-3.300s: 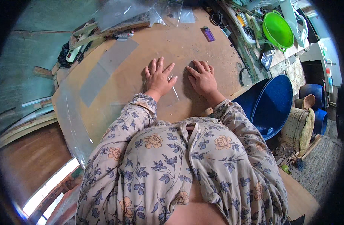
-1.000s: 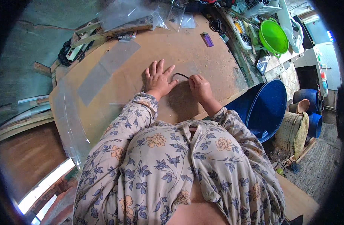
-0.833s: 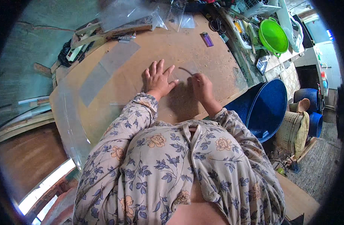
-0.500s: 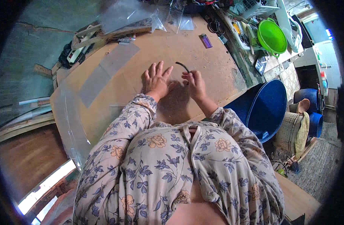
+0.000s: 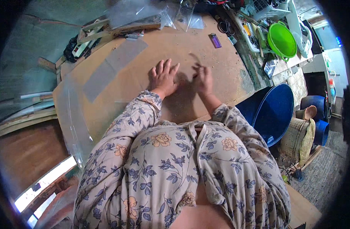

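Note:
My left hand (image 5: 163, 75) lies flat, fingers spread, on the brown wooden tabletop (image 5: 117, 99). My right hand (image 5: 203, 79) is just to its right, raised a little, fingers pinched on a thin dark curved strip (image 5: 194, 59) that shows blurred above the knuckles. A clear plastic sheet (image 5: 114, 66) lies on the board to the left of my left hand. My flowered sleeves and front fill the lower half of the view.
A purple lighter (image 5: 215, 40) and scissors (image 5: 222, 26) lie at the far right of the table, clear plastic bags (image 5: 159, 15) at the back. A green basin (image 5: 282, 40) sits on a cluttered shelf. A blue barrel (image 5: 270, 114) and woven basket (image 5: 297, 139) stand right.
My right hand was flat on the table, then picked up the thin dark strip and lifted it. It now moves quickly, the strip blurred. My left hand stayed pressed flat.

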`<act>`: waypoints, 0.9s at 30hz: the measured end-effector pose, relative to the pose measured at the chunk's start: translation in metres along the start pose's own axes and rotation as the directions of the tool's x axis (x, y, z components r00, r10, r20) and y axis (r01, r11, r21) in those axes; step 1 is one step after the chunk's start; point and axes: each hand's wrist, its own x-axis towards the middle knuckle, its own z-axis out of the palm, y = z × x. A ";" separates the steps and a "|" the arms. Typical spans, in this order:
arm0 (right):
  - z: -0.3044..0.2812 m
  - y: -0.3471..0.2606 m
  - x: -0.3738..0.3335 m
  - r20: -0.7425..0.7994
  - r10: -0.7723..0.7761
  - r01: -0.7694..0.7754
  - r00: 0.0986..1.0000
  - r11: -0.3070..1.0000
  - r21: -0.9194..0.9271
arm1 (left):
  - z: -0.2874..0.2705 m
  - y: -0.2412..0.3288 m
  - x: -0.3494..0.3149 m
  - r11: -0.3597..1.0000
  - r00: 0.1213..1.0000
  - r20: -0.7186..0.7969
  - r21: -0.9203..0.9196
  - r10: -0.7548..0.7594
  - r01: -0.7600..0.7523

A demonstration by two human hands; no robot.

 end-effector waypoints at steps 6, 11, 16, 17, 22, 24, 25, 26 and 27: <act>-0.059 0.008 -0.004 -0.311 0.199 -0.077 0.929 0.928 0.363 | -0.027 -0.057 -0.016 0.873 0.872 -0.458 -0.482 -0.174 -0.079; -0.087 0.024 -0.033 -0.380 0.164 -0.110 0.910 0.981 0.162 | -0.053 -0.134 -0.094 0.913 0.920 -0.325 -0.401 -0.220 0.077; -0.074 0.030 -0.036 -0.412 -0.033 -0.024 0.911 0.991 -0.133 | -0.081 -0.123 -0.158 0.999 0.985 -0.170 -0.019 0.037 -0.040; -0.075 0.037 -0.036 -0.411 -0.146 0.052 0.900 0.971 -0.232 | -0.081 -0.115 -0.161 0.991 0.981 -0.138 0.028 0.134 -0.132; -0.066 0.022 -0.036 -0.421 -0.078 -0.006 0.904 0.981 -0.194 | -0.049 -0.111 -0.164 0.987 0.968 -0.197 -0.077 -0.155 0.142; -0.073 0.025 -0.032 -0.405 -0.119 0.005 0.907 0.962 -0.271 | -0.053 -0.118 -0.163 0.966 0.953 -0.159 -0.084 -0.257 0.246; -0.070 0.026 -0.032 -0.391 -0.154 0.011 0.907 0.939 -0.345 | -0.059 -0.122 -0.163 0.960 0.953 -0.118 -0.079 -0.278 0.270; -0.071 0.026 -0.034 -0.391 -0.187 0.014 0.901 0.914 -0.406 | -0.064 -0.127 -0.163 0.953 0.951 -0.077 -0.073 -0.298 0.293; -0.070 0.031 -0.033 -0.388 -0.186 0.018 0.903 0.916 -0.400 | -0.066 -0.136 -0.164 0.952 0.950 -0.081 -0.067 -0.302 0.298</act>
